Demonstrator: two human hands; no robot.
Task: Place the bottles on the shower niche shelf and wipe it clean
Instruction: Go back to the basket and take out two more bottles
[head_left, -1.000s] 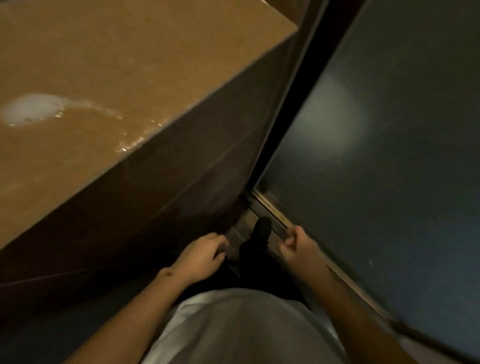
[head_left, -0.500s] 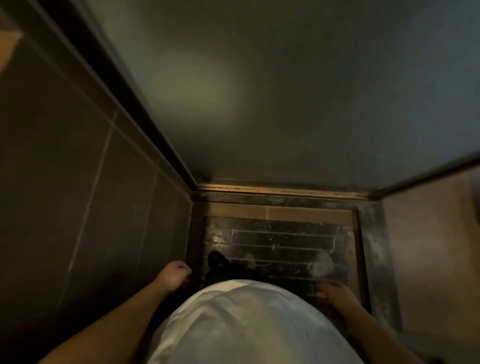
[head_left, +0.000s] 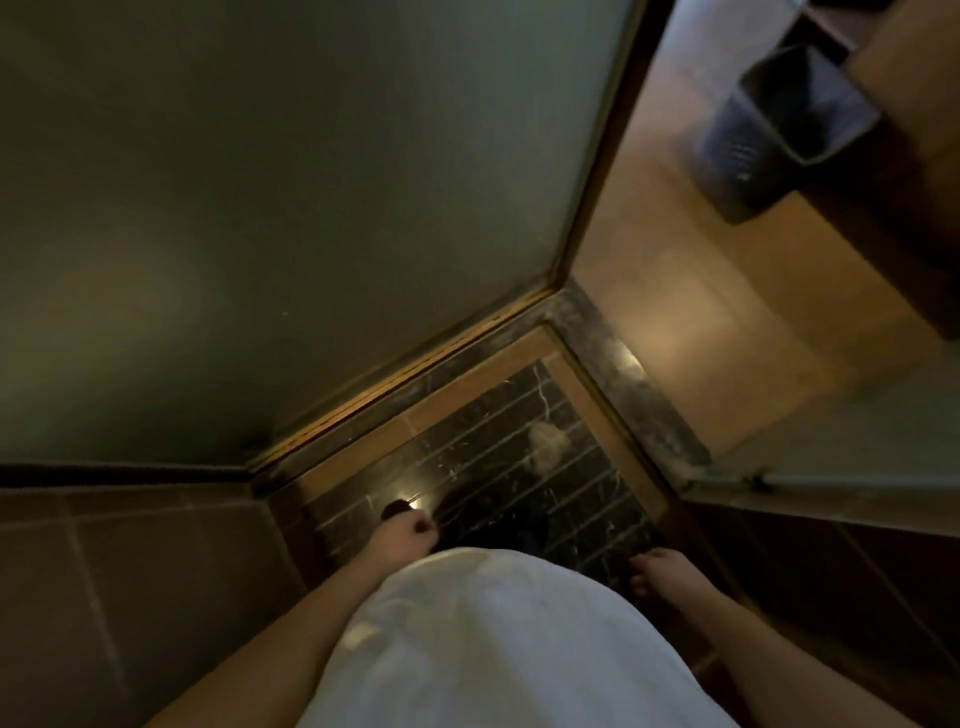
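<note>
I looked down at the shower floor (head_left: 498, 457). No bottles, niche shelf or cloth in view, so couldn't judge direction or axis. L hand (head_left: 402, 538) was curled to a loose fist, holding nothing; R hand (head_left: 662, 574) hung w/ fingers loosely bent, empty, by the floor's right edge.

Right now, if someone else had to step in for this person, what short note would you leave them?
Left hand: curled in a loose fist, low by the hip; nothing visibly held.
Right hand: hanging down, fingers relaxed, apparently empty.
Things: no bottles, cloth or niche shelf in view. Only the dark marble-striped shower floor, frosted glass panel and a dark mesh bin outside on the tan floor.
Done: nothing can be confirmed.
Left: find bottles, shelve them, wipe.
</note>
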